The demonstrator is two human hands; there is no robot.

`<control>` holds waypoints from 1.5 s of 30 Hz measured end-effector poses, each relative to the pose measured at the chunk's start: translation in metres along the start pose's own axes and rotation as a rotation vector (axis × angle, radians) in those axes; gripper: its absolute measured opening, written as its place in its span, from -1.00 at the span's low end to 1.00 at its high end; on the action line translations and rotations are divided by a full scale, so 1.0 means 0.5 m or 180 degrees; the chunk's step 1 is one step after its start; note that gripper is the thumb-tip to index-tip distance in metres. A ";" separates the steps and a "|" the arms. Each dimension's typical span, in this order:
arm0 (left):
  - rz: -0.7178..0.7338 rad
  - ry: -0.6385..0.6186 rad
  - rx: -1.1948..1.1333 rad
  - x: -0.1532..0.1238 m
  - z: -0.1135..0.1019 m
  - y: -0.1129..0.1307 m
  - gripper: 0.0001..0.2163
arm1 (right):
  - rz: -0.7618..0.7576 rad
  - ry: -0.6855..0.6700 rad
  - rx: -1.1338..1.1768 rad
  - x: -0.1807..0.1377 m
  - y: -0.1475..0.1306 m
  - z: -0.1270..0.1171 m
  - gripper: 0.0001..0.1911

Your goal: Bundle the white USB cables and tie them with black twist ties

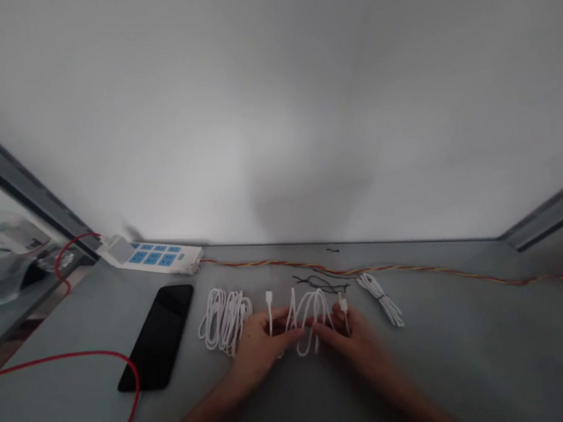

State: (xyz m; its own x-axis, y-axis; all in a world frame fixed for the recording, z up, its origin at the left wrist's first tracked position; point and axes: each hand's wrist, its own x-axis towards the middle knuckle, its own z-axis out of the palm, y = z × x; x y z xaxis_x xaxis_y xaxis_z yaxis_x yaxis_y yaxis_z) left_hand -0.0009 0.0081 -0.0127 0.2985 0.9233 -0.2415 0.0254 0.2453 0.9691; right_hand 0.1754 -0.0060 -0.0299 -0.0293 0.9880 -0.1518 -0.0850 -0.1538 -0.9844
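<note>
Between my two hands is a loosely looped white charging cable (304, 321). My left hand (259, 339) is closed on its left side, and one white plug (269, 298) sticks up above those fingers. My right hand (351, 335) pinches the loops on the other side, with the cable's second plug (343, 304) rising beside its fingers. Some loops are hidden behind the fingers. Left of my left hand lies a pile of coiled white cables (222, 319), partly covered by that hand. Right of my right hand rests a white cable bundle (381, 300) bound with a dark tie.
Black twist ties (322, 283) lie behind the hands. A black phone (158, 338) lies to the left, with a red cable (95, 353) crossing its corner. At the back, a white power strip (186, 259) holds a charger (118, 248); a twisted red-yellow wire (418, 268) runs right along the grey table.
</note>
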 end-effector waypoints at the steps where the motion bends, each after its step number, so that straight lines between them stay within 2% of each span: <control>1: -0.0020 -0.0009 -0.0010 -0.001 0.003 -0.002 -0.71 | -0.0023 0.0069 0.0062 0.000 0.000 0.001 -0.56; 3: -0.0061 0.0120 -0.0001 -0.004 0.010 -0.007 -0.74 | -0.0072 0.0208 0.0172 0.000 0.001 0.002 -0.54; 7: -0.0172 0.0346 0.0008 -0.009 0.021 -0.012 -0.67 | -0.0151 0.0401 0.0114 0.002 0.004 0.003 -0.54; 12: -0.0095 0.0409 -0.0089 -0.007 0.026 -0.016 -0.64 | -0.0184 0.0571 -0.0130 0.001 0.014 0.004 -0.53; 17: -0.0065 0.0364 -0.0402 -0.010 0.028 -0.010 -0.62 | -0.0180 0.0549 -0.0212 -0.004 0.014 0.003 -0.51; 21: -0.0057 0.0330 -0.0380 -0.013 0.029 -0.004 -0.61 | -0.0236 0.0551 -0.0049 -0.006 0.012 0.006 -0.52; 26: -0.0052 0.0170 -0.0455 -0.009 0.026 -0.014 -0.52 | -0.0191 0.0521 -0.0040 -0.003 0.014 0.007 -0.62; 31: 0.0186 0.0061 -0.0442 -0.005 0.026 -0.017 -0.73 | -0.0216 0.0564 -0.0193 -0.001 0.015 0.005 -0.63; 36: 0.0017 0.0275 -0.0454 -0.007 0.032 -0.018 -0.74 | -0.0215 0.0621 -0.0485 -0.006 0.010 0.002 -0.57; 45: -0.0050 0.0387 -0.0633 -0.010 0.034 -0.018 -0.66 | -0.0228 0.0569 0.0011 -0.005 0.008 0.009 -0.56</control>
State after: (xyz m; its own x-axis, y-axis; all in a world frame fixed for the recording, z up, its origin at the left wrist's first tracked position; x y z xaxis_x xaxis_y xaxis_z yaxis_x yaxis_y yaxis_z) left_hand 0.0135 -0.0036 -0.0195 0.1821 0.9448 -0.2724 -0.1630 0.3022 0.9392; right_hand 0.1705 -0.0094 -0.0328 0.1544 0.9834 -0.0949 -0.0839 -0.0827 -0.9930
